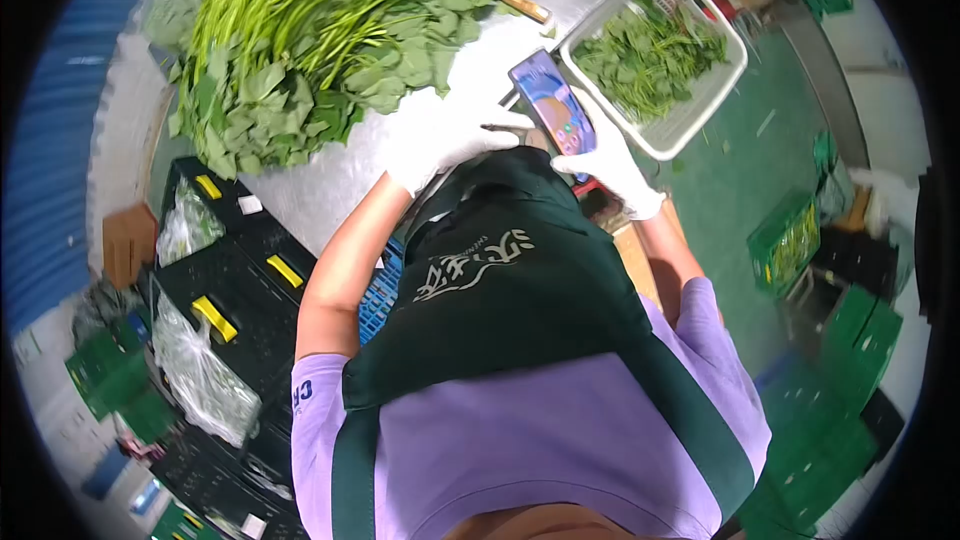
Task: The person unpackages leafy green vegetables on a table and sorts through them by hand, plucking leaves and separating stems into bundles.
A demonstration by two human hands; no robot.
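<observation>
My right hand [612,162], in a white glove, is closed around a smartphone [555,105] whose lit screen faces up, with app icons near its lower end. My left hand [450,137], also white-gloved, lies at the steel table's edge with its fingers stretched toward the phone. It appears to hold nothing, though glare washes out part of it. Just beyond it, a large heap of leafy green vegetables [330,35] with long stems covers the table [300,202]. A wooden-handled tool [527,9] lies at the heap's right side, its other end lost in glare.
A white plastic basket [655,148] of loose leaves stands right of the table. Black crates [235,275] with yellow handles and bagged greens [205,370] are stacked at left. A green crate [785,240] of vegetables sits on the green floor [745,155] at right.
</observation>
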